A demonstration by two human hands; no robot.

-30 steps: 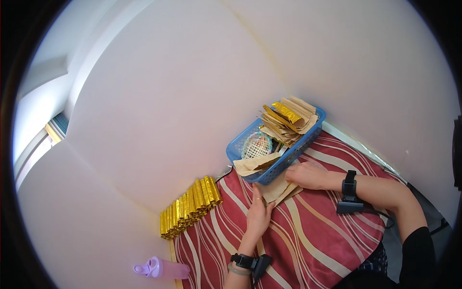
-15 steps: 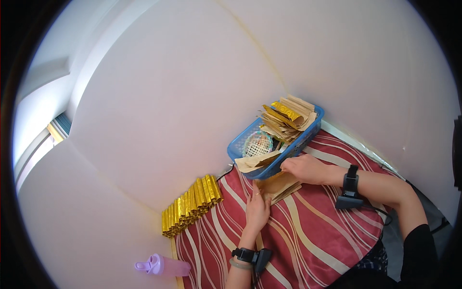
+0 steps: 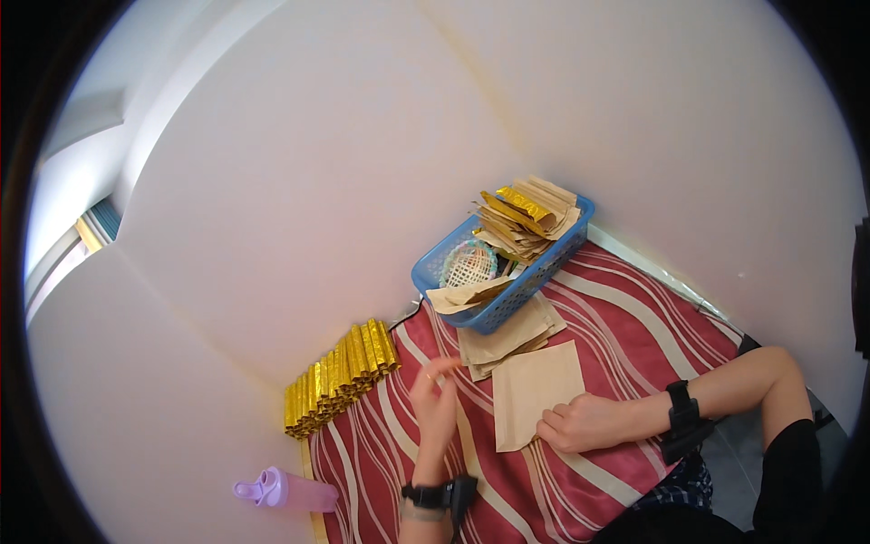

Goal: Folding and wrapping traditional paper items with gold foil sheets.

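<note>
A square sheet of brown paper (image 3: pixel 536 392) lies on the striped cloth in front of me, at a slight slant. At its lower right edge is my right hand (image 3: pixel 580 423), fingers curled closed on the paper. My left hand (image 3: pixel 436 399) hovers to the left of the sheet with nothing in it; its fingers are loosely bent and apart. Just beyond the sheet, a stack of brown paper sheets (image 3: pixel 507 337) rests partly behind the blue plastic basket (image 3: pixel 494 319). Both wrists carry black strapped devices.
Inside the basket are brown papers, gold foil pieces (image 3: pixel 535 201) and a small woven basket (image 3: pixel 470 264). Rolled gold foil tubes (image 3: pixel 340 374) are piled against the wall at left. Nearer stands a purple bottle (image 3: pixel 290 491). White walls close the table's far sides.
My right hand has drawn one brown paper sheet off the stack and toward me. My left hand has left the stack and moved left and nearer. The view has shifted slightly.
</note>
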